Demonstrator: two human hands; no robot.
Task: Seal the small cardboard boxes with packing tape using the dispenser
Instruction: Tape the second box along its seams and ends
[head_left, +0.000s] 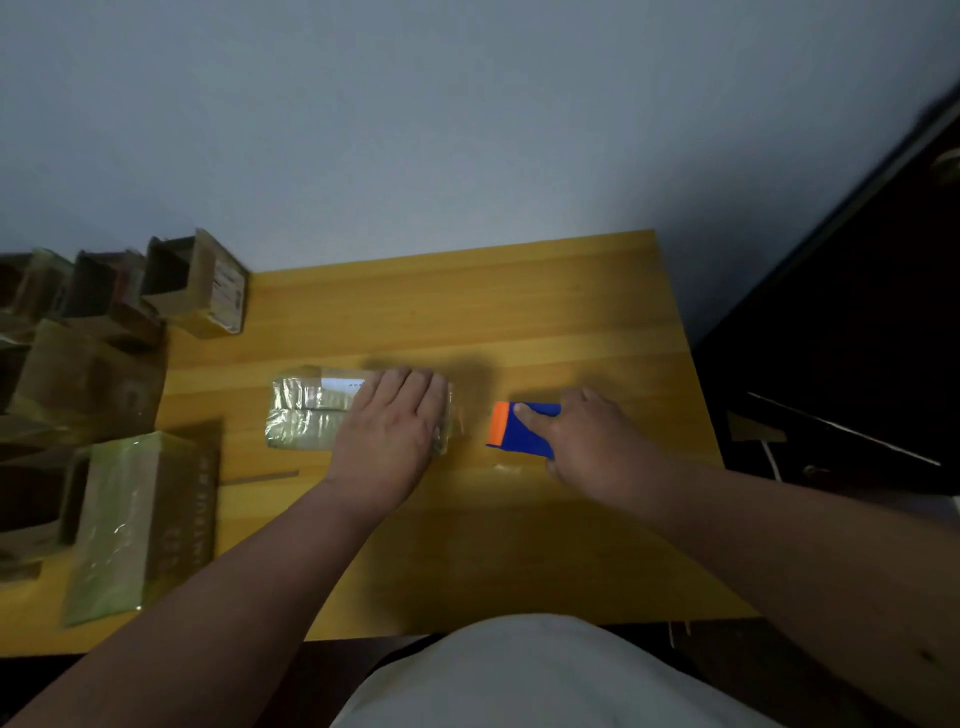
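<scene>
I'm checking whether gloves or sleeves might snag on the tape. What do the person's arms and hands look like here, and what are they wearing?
Both hands, left hand and right hand, are bare: no gloves, and no rings or watch that the blurred picture shows. Both forearms are uncovered up to the picture's edge, so no sleeves appear. A light, whitish garment shows at the bottom.

- Yellow wooden table (519, 322).
- Taped box (306, 415) lies mid-table.
- Blue-and-orange dispenser (522, 431) lies toward the right edge.
- Open boxes (202, 283) crowd the left edge.
</scene>
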